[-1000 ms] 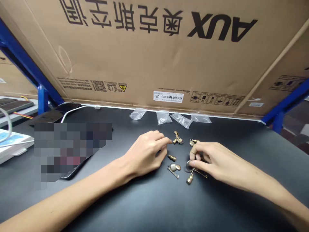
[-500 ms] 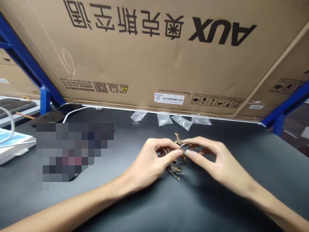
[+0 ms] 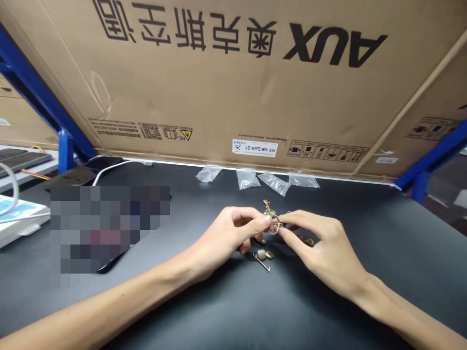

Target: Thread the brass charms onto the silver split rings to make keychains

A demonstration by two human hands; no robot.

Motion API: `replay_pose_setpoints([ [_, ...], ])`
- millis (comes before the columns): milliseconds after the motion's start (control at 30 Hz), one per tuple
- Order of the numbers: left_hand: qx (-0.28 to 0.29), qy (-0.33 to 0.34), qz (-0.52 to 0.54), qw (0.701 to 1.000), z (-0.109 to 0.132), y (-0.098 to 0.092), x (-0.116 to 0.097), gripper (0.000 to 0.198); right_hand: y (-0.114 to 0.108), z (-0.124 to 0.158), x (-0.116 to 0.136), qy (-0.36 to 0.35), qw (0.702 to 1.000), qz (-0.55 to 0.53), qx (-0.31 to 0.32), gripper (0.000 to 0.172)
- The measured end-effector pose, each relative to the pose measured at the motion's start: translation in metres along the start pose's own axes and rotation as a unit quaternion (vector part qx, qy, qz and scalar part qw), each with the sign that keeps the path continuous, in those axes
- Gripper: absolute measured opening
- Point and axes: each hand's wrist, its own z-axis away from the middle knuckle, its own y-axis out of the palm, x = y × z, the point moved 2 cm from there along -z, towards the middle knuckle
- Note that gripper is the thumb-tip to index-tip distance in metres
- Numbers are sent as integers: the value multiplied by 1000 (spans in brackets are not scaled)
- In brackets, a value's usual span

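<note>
Brass ring (image 3: 274,227): pinched up off the bench between my hands, brass charm (image 3: 267,207) jutting from it.
Left hand (image 3: 222,233): thumb and fingers closed on the ring.
Right hand (image 3: 323,248): fingertips pressed onto it from the other side.
Bench: black top (image 3: 365,301), hook-pinned oval charm (image 3: 261,255) below my hands, brass piece (image 3: 307,241) just beside my right hand.
Behind: four clear plastic bags (image 3: 247,178) along a cardboard carton (image 3: 233,82).

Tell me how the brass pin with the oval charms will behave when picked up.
The thin brass pin should feel stiff and fairly light. The oval charms look loosely hung from it, so they will probably swing when lifted. Lying flat on the black tabletop, it seems unlikely to roll.
</note>
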Motion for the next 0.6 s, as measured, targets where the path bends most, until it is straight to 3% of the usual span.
replay_pose_setpoints([
  [100,26,-13,40,999,0,0,1,33,-1,3,-1,-85,993,75,-29,19],
  [167,31,-3,41,999,0,1,1,32,0,4,-1,-103,990,86,-32,20],
  [433,-17,92,-69,993,4,5,-6,20,-1,3,5,-72,995,62,-26,19],
  [600,-30,66,-69,995,4,4,-6,26,-2,1,3,-37,998,42,-7,20],
])
